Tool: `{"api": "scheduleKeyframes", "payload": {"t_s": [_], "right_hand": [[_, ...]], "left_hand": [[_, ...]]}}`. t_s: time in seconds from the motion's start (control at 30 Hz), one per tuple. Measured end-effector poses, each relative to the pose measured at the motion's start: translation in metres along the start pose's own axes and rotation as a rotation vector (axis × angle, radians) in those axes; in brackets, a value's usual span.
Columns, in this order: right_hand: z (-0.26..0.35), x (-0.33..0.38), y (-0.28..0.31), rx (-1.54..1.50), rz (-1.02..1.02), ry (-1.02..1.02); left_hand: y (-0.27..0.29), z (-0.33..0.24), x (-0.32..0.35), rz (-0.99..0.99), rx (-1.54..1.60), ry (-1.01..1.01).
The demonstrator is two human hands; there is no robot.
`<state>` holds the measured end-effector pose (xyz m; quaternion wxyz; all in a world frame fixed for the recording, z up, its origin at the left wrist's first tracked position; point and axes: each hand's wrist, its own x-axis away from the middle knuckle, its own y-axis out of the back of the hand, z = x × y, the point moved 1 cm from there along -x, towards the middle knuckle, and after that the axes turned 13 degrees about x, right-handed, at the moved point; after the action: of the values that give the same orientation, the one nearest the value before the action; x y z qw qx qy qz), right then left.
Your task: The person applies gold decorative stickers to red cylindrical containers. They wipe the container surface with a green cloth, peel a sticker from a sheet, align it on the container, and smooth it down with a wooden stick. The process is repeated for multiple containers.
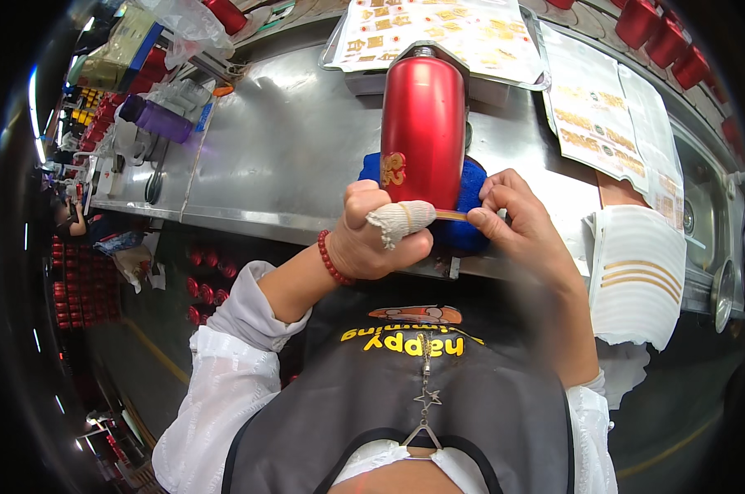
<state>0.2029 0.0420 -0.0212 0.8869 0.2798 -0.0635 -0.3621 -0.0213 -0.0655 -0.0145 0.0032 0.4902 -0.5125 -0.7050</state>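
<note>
A glossy red metal bottle (424,123) lies on a blue cloth (471,185), its base toward me and a gold emblem on its side. My left hand (371,235) is curled against the bottle's base, with a white cloth wrap (402,221) on one finger pressed there. From under that wrap a thin gold strip (450,216) runs along the base edge to the right. Its right end is pinched between thumb and finger of my right hand (520,218). The left palm side is hidden.
Beyond the bottle, a tray holds a sheet of gold decals (438,37). More decal sheets (590,111) lie at the right, above white backing paper with gold strips (636,272). A purple bottle (160,119) is at the left of the metal table (273,140). Red bottles (665,41) stand behind.
</note>
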Motion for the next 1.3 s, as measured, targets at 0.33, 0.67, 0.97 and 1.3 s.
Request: {"api": "scheduleKeyframes", "payload": {"t_s": [0.33, 0.67, 0.97, 1.3], "right_hand": [[-0.002, -0.002, -0.001, 0.024, -0.021, -0.012], [0.004, -0.001, -0.004, 0.083, -0.048, 0.003], [0.017, 0.013, -0.015, 0.199, -0.350, 0.099], [0.018, 0.032, -0.033, 0.447, -0.417, 0.385]], "left_hand": [[-0.010, -0.005, -0.012, 0.079, -0.030, -0.039], [0.008, -0.012, -0.008, -0.057, 0.010, 0.520], [-0.009, -0.011, 0.018, -0.218, 0.236, 0.569], [-0.006, -0.006, 0.016, -0.113, 0.333, 0.671]]}}
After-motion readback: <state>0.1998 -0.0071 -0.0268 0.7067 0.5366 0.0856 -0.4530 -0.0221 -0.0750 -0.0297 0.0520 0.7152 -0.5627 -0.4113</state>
